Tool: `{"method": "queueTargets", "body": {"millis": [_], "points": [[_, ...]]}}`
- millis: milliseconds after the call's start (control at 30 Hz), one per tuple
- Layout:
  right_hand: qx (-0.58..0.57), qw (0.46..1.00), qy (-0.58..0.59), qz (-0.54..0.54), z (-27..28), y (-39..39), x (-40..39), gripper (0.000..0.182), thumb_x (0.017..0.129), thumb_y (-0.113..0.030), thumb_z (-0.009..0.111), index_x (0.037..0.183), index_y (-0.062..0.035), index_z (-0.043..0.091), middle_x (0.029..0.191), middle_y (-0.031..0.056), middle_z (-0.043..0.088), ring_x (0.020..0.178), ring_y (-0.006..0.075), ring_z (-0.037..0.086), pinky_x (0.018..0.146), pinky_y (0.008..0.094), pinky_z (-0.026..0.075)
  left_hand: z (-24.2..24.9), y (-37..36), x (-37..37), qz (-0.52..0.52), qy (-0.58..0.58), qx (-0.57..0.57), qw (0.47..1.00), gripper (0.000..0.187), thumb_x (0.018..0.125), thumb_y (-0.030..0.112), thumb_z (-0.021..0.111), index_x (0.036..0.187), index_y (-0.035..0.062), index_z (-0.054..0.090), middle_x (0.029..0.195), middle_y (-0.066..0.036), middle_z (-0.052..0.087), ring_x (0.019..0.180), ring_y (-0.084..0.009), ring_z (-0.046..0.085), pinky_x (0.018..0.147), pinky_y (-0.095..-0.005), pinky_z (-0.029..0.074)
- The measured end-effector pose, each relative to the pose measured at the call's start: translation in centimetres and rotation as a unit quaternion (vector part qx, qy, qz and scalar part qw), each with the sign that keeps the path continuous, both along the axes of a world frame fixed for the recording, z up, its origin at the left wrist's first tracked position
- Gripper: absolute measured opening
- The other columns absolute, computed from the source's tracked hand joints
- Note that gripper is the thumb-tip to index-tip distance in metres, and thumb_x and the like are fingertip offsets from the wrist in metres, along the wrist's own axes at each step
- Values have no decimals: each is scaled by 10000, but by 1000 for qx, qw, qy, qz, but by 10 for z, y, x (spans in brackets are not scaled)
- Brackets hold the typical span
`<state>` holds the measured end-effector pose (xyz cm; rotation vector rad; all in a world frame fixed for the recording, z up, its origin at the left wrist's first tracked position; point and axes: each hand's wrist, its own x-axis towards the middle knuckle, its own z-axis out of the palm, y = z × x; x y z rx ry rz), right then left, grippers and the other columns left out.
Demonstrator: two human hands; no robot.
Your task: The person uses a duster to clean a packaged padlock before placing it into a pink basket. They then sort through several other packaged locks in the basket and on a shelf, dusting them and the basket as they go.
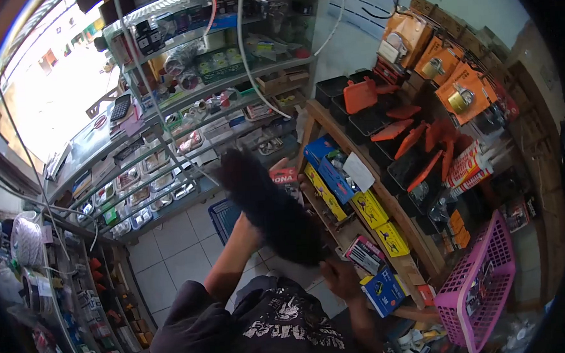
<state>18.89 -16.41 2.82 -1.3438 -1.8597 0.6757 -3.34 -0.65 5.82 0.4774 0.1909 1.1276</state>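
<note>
A fluffy black duster (265,206) stretches across the middle of the view, slightly blurred. My right hand (342,279) is closed around its handle end, at the lower right of the fluff. Behind the duster, my left hand (282,166) is partly hidden; its fingers are at a small pack with a red label (284,176) and appear to grip it. Just right of that pack is a wooden shelf (352,233) with yellow boxes (369,209) and a blue box (385,290) on it.
Orange-lidded black bins (414,137) and hanging padlock packs (460,98) crowd the right side. A pink basket (452,308) leans at the lower right. Glass shelving (220,84) stands ahead. Hanging cables (245,44) cross the view. Packed shelves (87,295) line the left.
</note>
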Motion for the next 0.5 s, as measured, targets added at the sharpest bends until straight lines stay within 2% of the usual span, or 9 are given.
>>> {"method": "queueTargets", "body": {"millis": [67, 133, 200, 233, 267, 300, 333, 400, 500], "points": [[-35, 999, -35, 19, -11, -2, 28, 248, 907, -217, 584, 769, -11, 579, 558, 139, 497, 477, 220, 509, 473, 338, 353, -5, 8, -15, -21, -3, 15, 1000, 475, 1018, 267, 409, 1430, 54, 306, 1200, -180, 562, 1114, -305, 569, 944, -404, 487], [-89, 995, -38, 18, -7, -7, 50, 237, 915, -224, 587, 801, -19, 623, 560, 135, 518, 470, 201, 497, 468, 340, 360, -23, 18, -23, -40, -5, 31, 999, 489, 1019, 260, 403, 1443, 47, 288, 1227, -203, 554, 1134, -324, 566, 962, -413, 482], [-142, 989, -40, 16, 12, -3, 55, 235, 923, -231, 590, 834, -27, 668, 561, 132, 540, 462, 183, 484, 463, 343, 366, -44, 30, -23, -20, 211, 180, 961, 574, 1014, 372, 398, 1447, 15, 276, 1259, -229, 539, 1163, -341, 557, 988, -435, 462], [-163, 985, -52, 18, 31, 1, 52, 232, 914, -228, 604, 840, -22, 680, 586, 133, 568, 474, 190, 501, 478, 347, 384, -45, 26, -14, -12, 212, 177, 961, 574, 1014, 372, 398, 1447, 15, 276, 1259, -229, 539, 1163, -341, 557, 988, -435, 462], [-183, 981, -63, 19, 46, 5, 50, 229, 905, -226, 617, 846, -18, 692, 611, 135, 597, 485, 197, 518, 493, 350, 403, -46, 21, 1, -109, 37, 118, 986, 623, 999, 439, 390, 1434, 2, 294, 1255, -223, 544, 1168, -330, 559, 1002, -438, 452], [-214, 973, -86, -3, 52, 9, 49, 233, 896, -221, 635, 854, -3, 706, 631, 123, 620, 502, 200, 536, 508, 353, 422, -46, 18, 12, -201, -142, 56, 968, 680, 985, 506, 382, 1420, -11, 313, 1251, -217, 549, 1172, -319, 560, 1016, -441, 441], [-215, 973, -88, 1, 54, 14, 49, 233, 896, -221, 635, 854, -3, 706, 631, 123, 620, 502, 200, 536, 508, 353, 422, -44, 15, 17, -196, -143, 55, 969, 680, 985, 506, 382, 1420, -11, 313, 1251, -217, 549, 1172, -319, 560, 1016, -441, 441], [-115, 988, -101, 4, 57, 22, 49, 228, 883, -205, 640, 856, 14, 697, 621, 131, 610, 498, 202, 547, 499, 340, 423, -36, 10, 21, -187, -42, 13, 981, 782, 921, 606, 409, 1454, 50, 273, 1348, -304, 437, 1189, -442, 513, 999, -538, 440], [-59, 991, -117, -4, 61, 23, 71, 214, 862, -187, 650, 858, 23, 691, 624, 146, 608, 504, 214, 564, 501, 346, 429, -15, 9, 5, -166, -95, -10, 981, 788, 921, 595, 421, 1460, 46, 254, 1363, -309, 416, 1199, -463, 496, 1011, -552, 429]]}}
